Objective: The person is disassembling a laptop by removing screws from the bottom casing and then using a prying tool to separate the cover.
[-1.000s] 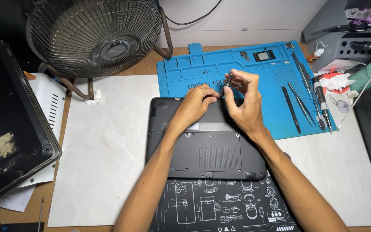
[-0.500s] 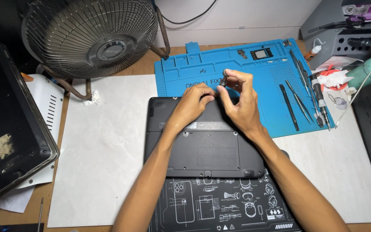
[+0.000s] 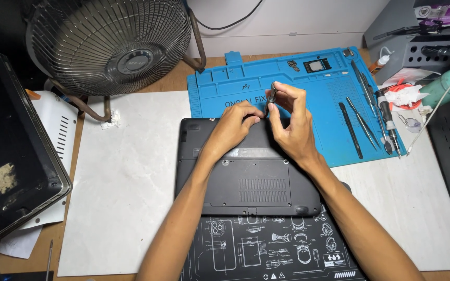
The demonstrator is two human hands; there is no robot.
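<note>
While the wooden bench point(image 3: 152, 86) carries a wire fan point(image 3: 111, 44) at the back left and a pale work sheet point(image 3: 126, 187) across its middle, a black laptop point(image 3: 248, 179) lies upside down on that sheet, its far edge touching the blue repair mat point(image 3: 316, 91). Both hands work over that far edge. The right hand point(image 3: 290, 125) is raised above the mat's near side, fingers point(image 3: 282, 93) pinched shut on a small dark part point(image 3: 273, 92), which stands roughly upright, long axis pointing away from the bench. The left hand point(image 3: 233, 125) rests on the laptop just beside it, fingers curled shut, tips nearly touching the right thumb; whether they hold anything I cannot tell. The part lies up and right of the left fingertips, so the right hand has it. Slim tools point(image 3: 363, 117) lie on the mat's right side, well apart.
</note>
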